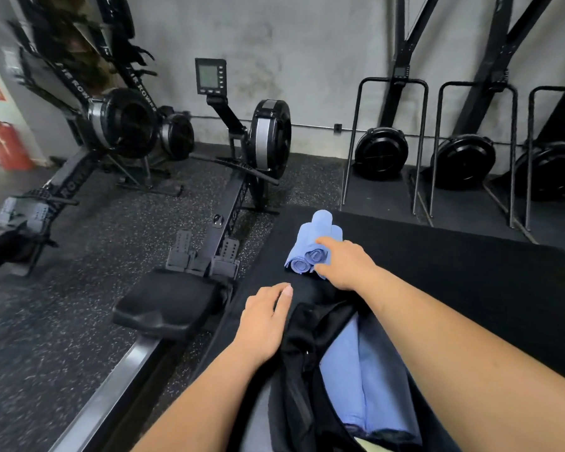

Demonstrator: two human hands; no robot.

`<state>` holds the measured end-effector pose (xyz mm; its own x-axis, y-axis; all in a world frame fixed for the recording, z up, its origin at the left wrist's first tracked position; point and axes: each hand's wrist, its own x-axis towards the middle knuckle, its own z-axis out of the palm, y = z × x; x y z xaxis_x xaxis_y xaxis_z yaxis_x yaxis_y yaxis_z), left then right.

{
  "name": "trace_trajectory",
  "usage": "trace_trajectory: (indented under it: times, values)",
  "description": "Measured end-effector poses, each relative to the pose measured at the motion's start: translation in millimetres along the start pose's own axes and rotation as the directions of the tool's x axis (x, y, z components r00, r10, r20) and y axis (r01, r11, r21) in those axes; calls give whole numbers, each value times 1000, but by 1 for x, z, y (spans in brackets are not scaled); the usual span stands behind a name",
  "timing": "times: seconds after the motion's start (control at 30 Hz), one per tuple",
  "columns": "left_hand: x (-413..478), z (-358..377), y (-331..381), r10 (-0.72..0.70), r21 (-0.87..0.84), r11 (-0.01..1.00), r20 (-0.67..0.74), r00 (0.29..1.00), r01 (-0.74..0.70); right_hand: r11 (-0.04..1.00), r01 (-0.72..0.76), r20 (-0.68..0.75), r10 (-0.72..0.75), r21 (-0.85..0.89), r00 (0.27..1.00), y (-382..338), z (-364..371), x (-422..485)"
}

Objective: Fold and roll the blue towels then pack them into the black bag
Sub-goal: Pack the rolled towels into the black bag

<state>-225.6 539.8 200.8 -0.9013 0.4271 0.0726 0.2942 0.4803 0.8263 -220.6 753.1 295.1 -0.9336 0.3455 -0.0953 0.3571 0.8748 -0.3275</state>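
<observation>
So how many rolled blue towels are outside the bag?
3, bunched on the black mat: left roll, middle roll, and right roll under the right hand, which may hide another.

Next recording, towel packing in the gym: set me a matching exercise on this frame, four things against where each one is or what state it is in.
Things
1. right hand
2. left hand
3. rolled blue towels
4. black bag

Places or states
A. open, with blue cloth showing inside
B. piled on the black mat, beyond the bag
C. resting by the bag's left edge
D. thumb and fingers round the rolls

Pairs: 1-D, 2-C, 3-B, 4-A
</observation>
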Motion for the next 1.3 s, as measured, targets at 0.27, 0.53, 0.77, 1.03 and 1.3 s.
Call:
trace_trajectory:
  times: [0.27,0.53,0.77,1.03,1.3]
  values:
    - [1,9,-20,-55,-70,996,-1,998,55,998,7,19,-6,-67,1000,5,26,35]
    - [0,0,-13,-71,-88,993,63,995,76,999,-8,-54,10,42,998,3,22,28]
    - [3,-7,-3,-190,-238,949,98,977,208,987,-28,-225,63,155,972,7,-4,7]
    - [-5,-28,61,-64,-221,973,39,997,71,935,-1,-318,122,355,940,-4,-20,-25]
    - [-8,-38,114,-73,-283,958,-69,995,51,864,120,-296,35,489,955,-22,-39,-100]
